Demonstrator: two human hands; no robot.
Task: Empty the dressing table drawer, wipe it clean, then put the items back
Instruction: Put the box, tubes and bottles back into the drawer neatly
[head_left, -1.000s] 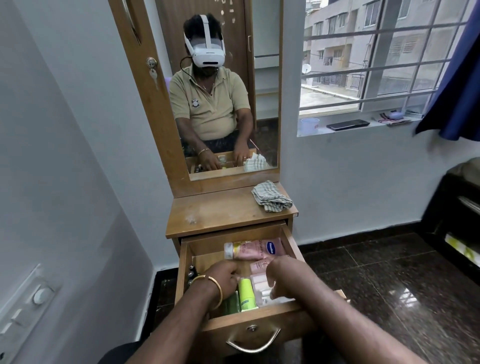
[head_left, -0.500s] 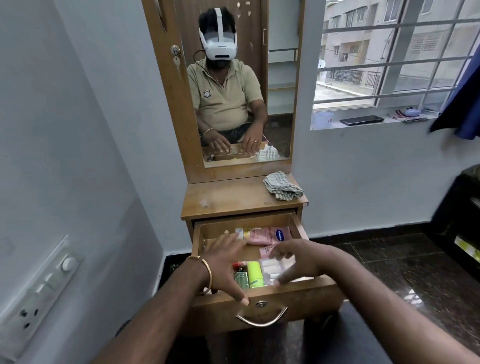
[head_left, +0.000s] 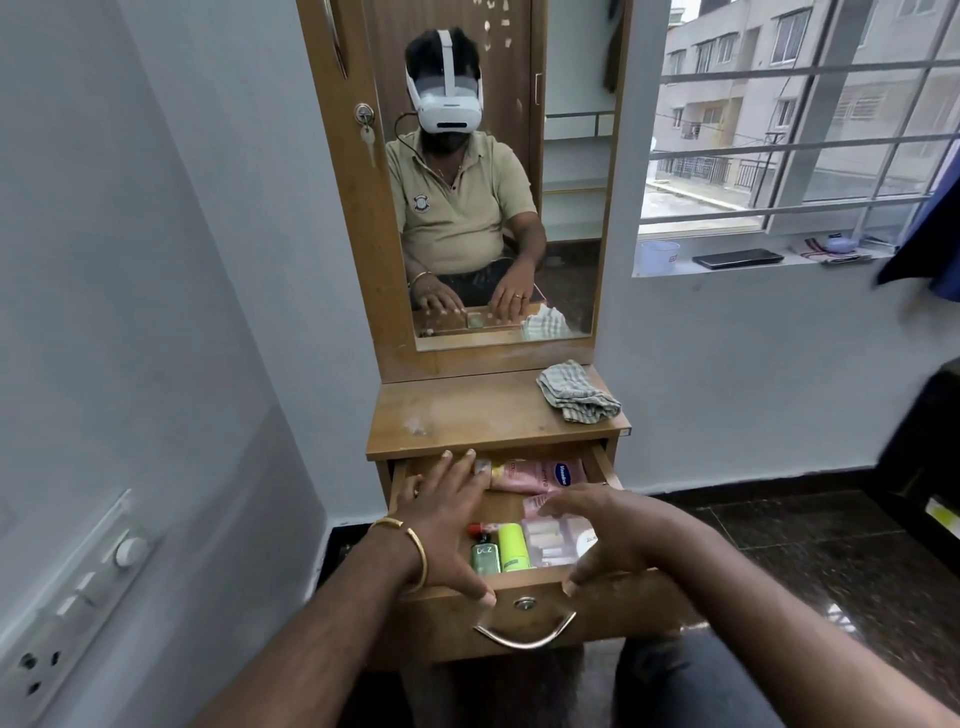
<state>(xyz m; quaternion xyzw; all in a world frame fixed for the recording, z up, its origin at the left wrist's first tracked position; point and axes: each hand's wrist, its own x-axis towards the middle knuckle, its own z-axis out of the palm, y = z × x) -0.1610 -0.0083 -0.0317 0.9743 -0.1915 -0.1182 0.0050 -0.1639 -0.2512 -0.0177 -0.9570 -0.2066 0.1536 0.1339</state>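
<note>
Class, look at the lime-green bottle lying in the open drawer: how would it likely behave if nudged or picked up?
The lime-green bottle looks cylindrical and lies on its side, so it may roll. The green bottle beside it probably blocks rolling left. It looks like smooth plastic, so likely light and slightly slippery.

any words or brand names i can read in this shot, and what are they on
"Vaseline": blue oval logo on the pink tube at the back of the drawer.
"DCZ", as best it reads: small green bottle at the front.
Print on the lime-green tube, along the pink tube and on the clear packets: too small to read.

Wooden drawer (head_left: 613, 608), shiny metal handle (head_left: 524, 635), checked cloth (head_left: 577, 391)
</note>
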